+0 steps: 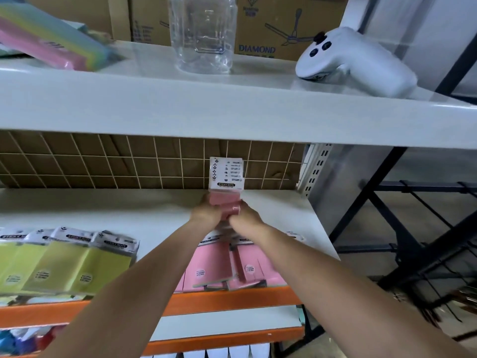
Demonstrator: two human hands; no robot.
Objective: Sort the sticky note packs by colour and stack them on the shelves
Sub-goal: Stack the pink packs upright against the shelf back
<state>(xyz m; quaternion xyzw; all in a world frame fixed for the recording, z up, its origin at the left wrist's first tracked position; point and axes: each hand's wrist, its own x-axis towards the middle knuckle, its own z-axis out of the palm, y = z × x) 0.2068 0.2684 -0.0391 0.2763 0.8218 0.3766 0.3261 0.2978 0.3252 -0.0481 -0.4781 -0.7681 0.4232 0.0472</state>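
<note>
Pink sticky note pack (224, 200) standing tall, white label end up, left hand (206, 212) and right hand (245, 217) together gripping its bottom

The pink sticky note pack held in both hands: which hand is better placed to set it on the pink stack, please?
Probably the right hand: the pink stack lies under its forearm, while the left hand sits nearer the yellow packs. Both grip the pink sticky note pack.

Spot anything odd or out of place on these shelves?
Yes. A mixed-colour pad stack lies tilted on the top shelf, unsorted. Beside it sit a clear plastic jar and a white controller, neither sticky notes.
</note>
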